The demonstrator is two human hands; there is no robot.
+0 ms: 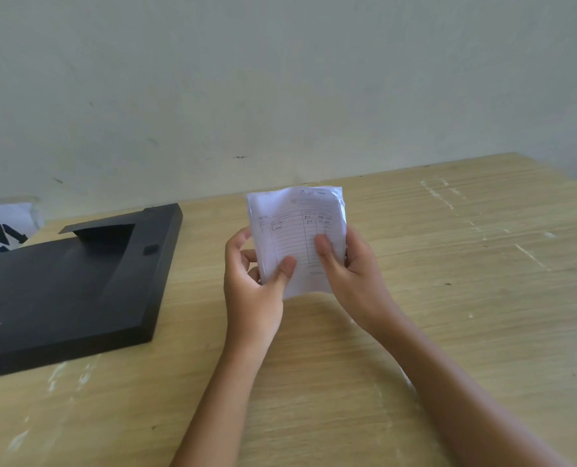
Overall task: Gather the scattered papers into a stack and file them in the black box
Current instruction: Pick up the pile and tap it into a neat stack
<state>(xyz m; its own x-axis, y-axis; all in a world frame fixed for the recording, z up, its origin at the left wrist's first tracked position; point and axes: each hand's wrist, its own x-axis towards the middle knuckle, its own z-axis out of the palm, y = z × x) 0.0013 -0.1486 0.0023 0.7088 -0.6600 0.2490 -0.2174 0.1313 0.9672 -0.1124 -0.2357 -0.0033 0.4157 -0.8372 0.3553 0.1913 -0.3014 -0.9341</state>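
Note:
A stack of small white papers (294,227) with a ruled table and handwriting on the front sheet stands upright above the middle of the table. My left hand (253,284) grips its lower left edge, thumb on the front. My right hand (351,267) grips its right edge, thumb pressed on the front sheet. The black box (68,284) lies flat on the table to the left of my hands, its lid down, with a tab and a small clasp near its far end.
The wooden table (449,298) has pale scuff marks and runs up to a plain wall (280,79). A white bag with dark print (4,227) lies behind the black box at the far left.

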